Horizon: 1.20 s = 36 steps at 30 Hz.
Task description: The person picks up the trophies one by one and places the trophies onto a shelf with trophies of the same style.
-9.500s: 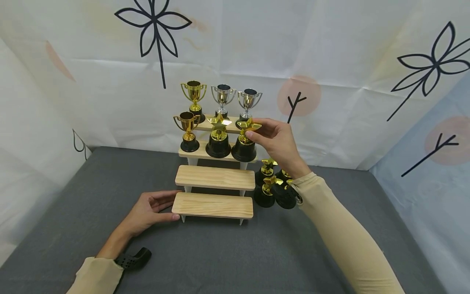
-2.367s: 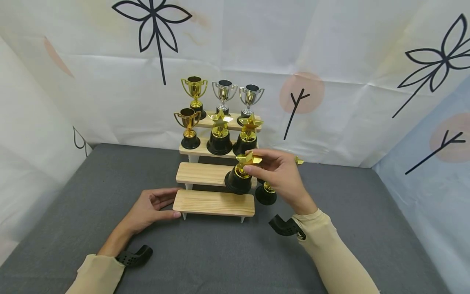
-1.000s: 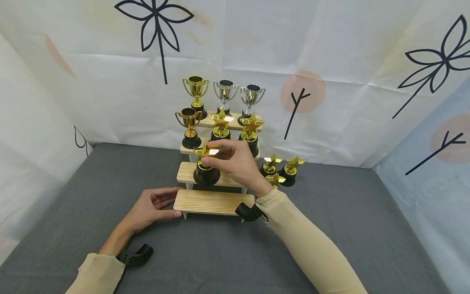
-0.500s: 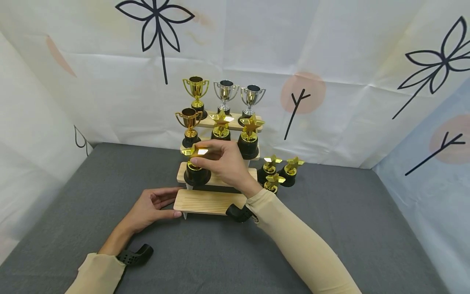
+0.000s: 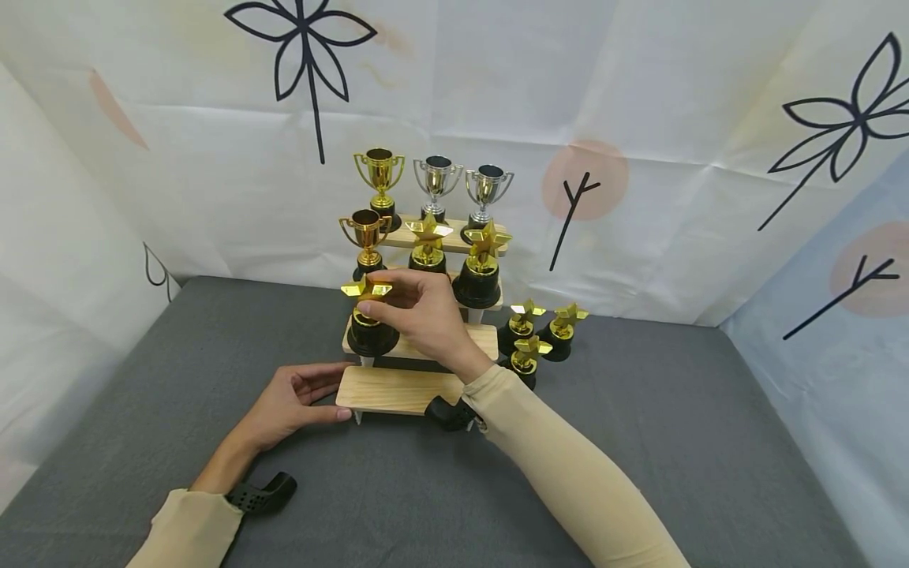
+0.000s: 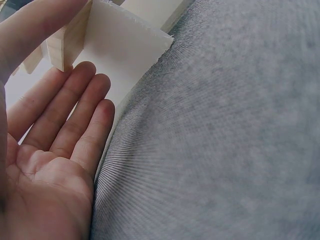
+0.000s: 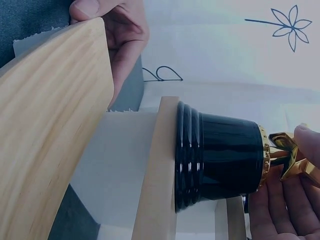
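My right hand (image 5: 429,319) pinches the gold star of a star trophy (image 5: 372,338) between thumb and fingers. The trophy's black base (image 7: 225,155) stands upright against the second-lowest board (image 7: 155,185), at its left end. My left hand (image 5: 294,402) lies at the left end of the wooden tiered stand (image 5: 394,389). Its thumb meets the lowest board's corner, and its nearly straight fingers (image 6: 92,120) reach along the stand's white side support (image 6: 120,45). Above, a bronze-coloured cup (image 5: 366,230) and two star trophies (image 5: 479,280) share one tier.
On the top tier are a gold cup (image 5: 379,170) and two silver cups (image 5: 436,177). Three more star trophies (image 5: 557,339) stand on the grey cloth (image 5: 639,394) right of the stand. A white printed backdrop (image 5: 483,79) hangs behind.
My right hand has carried a star trophy from the group at right onto the second-lowest tier, then leftward to its left end. Earlier it held a trophy one tier higher. My left hand stays put.
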### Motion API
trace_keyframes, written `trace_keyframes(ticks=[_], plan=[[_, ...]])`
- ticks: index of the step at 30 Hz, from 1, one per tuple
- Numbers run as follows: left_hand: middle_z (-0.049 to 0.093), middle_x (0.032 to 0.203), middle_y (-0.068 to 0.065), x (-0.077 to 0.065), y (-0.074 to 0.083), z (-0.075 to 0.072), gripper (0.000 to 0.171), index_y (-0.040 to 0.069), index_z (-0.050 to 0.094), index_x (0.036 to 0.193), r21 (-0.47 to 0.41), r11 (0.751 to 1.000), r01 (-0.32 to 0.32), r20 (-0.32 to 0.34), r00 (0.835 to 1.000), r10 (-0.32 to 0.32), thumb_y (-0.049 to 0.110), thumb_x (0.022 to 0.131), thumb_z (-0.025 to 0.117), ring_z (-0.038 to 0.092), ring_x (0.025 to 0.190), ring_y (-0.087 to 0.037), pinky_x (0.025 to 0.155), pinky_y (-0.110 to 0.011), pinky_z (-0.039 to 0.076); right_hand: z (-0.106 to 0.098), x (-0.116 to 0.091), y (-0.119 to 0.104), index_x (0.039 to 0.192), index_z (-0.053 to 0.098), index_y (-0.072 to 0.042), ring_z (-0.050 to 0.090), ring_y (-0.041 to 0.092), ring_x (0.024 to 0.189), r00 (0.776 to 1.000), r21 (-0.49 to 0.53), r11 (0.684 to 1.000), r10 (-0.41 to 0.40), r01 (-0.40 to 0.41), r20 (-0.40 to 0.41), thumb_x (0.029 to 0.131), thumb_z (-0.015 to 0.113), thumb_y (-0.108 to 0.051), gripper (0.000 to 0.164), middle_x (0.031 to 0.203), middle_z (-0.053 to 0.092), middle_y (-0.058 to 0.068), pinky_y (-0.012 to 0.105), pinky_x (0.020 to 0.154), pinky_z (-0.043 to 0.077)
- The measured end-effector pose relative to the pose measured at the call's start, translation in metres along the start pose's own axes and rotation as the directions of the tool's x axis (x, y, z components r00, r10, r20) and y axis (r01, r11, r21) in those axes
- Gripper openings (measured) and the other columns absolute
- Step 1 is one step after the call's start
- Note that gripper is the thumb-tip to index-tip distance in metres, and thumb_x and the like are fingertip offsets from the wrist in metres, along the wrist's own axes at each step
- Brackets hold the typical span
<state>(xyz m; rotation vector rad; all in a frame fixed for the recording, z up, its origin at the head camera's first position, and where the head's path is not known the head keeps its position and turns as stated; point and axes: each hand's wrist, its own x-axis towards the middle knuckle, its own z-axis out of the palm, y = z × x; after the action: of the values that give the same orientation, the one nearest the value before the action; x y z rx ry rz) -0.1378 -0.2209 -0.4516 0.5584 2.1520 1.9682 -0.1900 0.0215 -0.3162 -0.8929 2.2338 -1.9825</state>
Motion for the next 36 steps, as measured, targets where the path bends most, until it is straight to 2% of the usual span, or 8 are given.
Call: trace_keyframes(ticks=[12,17,28,36], plan=[[0.052,0.139,-0.034,0.000,0.001,0.001,0.067,-0.015,0.051,0.138,0.007,1.000,0.006,0.002,1.000,-0.006,-0.005,0.081,0.083,0.063,0.119,-0.009,0.100,-0.025,0.053,0.001,-0.001,0.002,0.125,0.068,0.004,0.072,0.022,0.098,1.000,-0.007,1.000,0.005,-0.005,-0.009,0.089,0.077,-0.001,0.037,0.117,0.070,0.017,0.030,0.086,0.061],[0.052,0.139,-0.034,0.000,0.001,0.000,0.067,-0.015,0.051,0.138,0.006,1.000,0.004,0.004,1.000,-0.004,-0.006,0.081,0.082,0.063,0.119,-0.010,0.100,-0.025,0.053,-0.001,-0.002,0.002,0.126,0.067,0.004,0.071,0.029,0.102,1.000,0.013,1.000,-0.011,0.011,-0.005,0.090,0.077,-0.001,0.038,0.120,0.069,0.017,0.032,0.088,0.061],[0.053,0.139,-0.034,0.001,0.000,0.000,0.067,-0.015,0.051,0.139,-0.005,1.000,-0.002,0.006,1.000,0.002,-0.006,0.080,0.083,0.063,0.119,-0.011,0.100,-0.026,0.053,-0.013,-0.009,-0.003,0.127,0.066,0.007,0.070,0.026,0.108,0.999,0.023,0.999,-0.027,0.028,-0.046,0.088,0.078,0.001,0.041,0.120,0.071,0.018,0.032,0.095,0.058],[0.052,0.139,-0.034,0.001,0.001,0.000,0.067,-0.015,0.051,0.138,0.004,1.000,0.006,0.001,1.000,-0.006,-0.006,0.080,0.083,0.063,0.119,-0.010,0.100,-0.025,0.053,-0.027,-0.021,-0.006,0.126,0.066,0.009,0.067,0.030,0.113,0.994,0.064,0.996,-0.063,0.069,-0.087,0.088,0.076,0.005,0.039,0.120,0.068,0.025,0.036,0.100,0.056]])
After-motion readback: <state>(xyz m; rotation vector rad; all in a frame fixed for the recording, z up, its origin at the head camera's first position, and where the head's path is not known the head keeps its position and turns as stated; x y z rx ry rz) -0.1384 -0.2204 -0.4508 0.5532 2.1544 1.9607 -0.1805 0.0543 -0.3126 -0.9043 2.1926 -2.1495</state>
